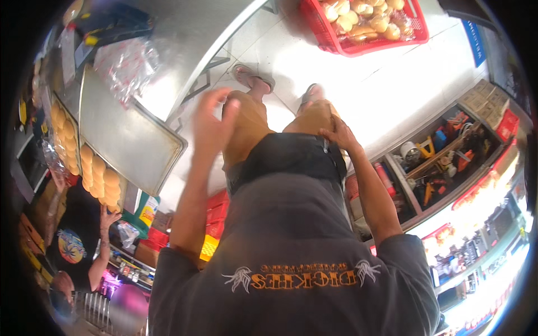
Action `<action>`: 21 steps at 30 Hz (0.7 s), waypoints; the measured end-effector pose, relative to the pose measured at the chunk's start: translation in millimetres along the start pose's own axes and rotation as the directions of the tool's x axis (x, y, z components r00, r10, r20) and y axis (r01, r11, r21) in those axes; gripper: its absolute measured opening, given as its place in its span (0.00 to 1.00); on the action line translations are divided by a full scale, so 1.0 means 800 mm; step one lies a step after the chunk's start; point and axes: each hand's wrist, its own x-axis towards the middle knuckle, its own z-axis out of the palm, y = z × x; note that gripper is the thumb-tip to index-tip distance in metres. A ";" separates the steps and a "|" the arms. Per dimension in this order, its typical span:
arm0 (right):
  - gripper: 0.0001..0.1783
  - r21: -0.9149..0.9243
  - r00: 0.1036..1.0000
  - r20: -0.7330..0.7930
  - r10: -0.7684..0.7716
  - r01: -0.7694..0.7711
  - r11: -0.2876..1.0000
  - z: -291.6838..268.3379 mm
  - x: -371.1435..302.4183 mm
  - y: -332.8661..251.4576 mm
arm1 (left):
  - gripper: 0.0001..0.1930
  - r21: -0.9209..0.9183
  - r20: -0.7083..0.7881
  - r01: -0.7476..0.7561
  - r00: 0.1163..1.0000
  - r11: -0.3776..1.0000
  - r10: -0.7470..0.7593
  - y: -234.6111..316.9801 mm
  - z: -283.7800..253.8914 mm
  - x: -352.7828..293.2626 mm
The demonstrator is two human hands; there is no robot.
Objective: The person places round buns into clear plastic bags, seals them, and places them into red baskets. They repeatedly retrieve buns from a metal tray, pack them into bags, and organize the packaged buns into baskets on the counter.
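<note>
My left hand [215, 120] is raised in front of my left thigh, slightly blurred, with thumb and fingers apart and nothing held. It is nearest to a bare metal baking tray [120, 134] at the table's edge. My right hand [339, 134] rests on my right thigh beside a black apron or pouch [297, 159], its fingers spread and holding nothing. A crumpled clear plastic bag [128, 64] lies over the far end of the tray. Left of the tray are rows of golden-brown buns [100, 176], with a co-worker's hand [108, 217] touching their near end.
A red plastic basket [320, 36] of bagged buns stands on the white tiled floor [358, 95] ahead. At right, a wooden shelf unit [412, 196] holds assorted tools. The steel table [188, 33] stretches along my left; a co-worker [78, 235] stands at far left.
</note>
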 end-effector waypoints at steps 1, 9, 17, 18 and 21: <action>0.52 -0.062 1.000 0.002 0.010 -0.009 0.998 0.016 -0.005 0.013 | 0.21 0.003 0.103 0.004 0.995 1.000 -0.004 -0.013 0.035 -0.009; 0.60 0.297 0.934 -0.173 0.314 -0.254 0.920 0.075 -0.055 0.017 | 0.31 0.269 0.490 0.080 0.847 0.960 -0.208 -0.202 0.188 0.025; 0.61 0.308 0.896 -0.287 0.338 -0.248 0.919 0.107 -0.054 0.036 | 0.30 0.370 0.431 0.235 0.814 0.899 -0.390 -0.277 0.211 0.095; 0.60 0.246 0.922 -0.337 0.191 -0.109 0.963 0.097 -0.041 0.040 | 0.30 0.371 0.421 0.236 0.819 0.898 -0.389 -0.278 0.210 0.095; 0.57 -0.099 0.778 -0.608 -0.159 0.125 0.987 0.085 0.028 0.077 | 0.28 0.352 0.401 0.157 0.865 0.923 -0.300 -0.266 0.209 0.111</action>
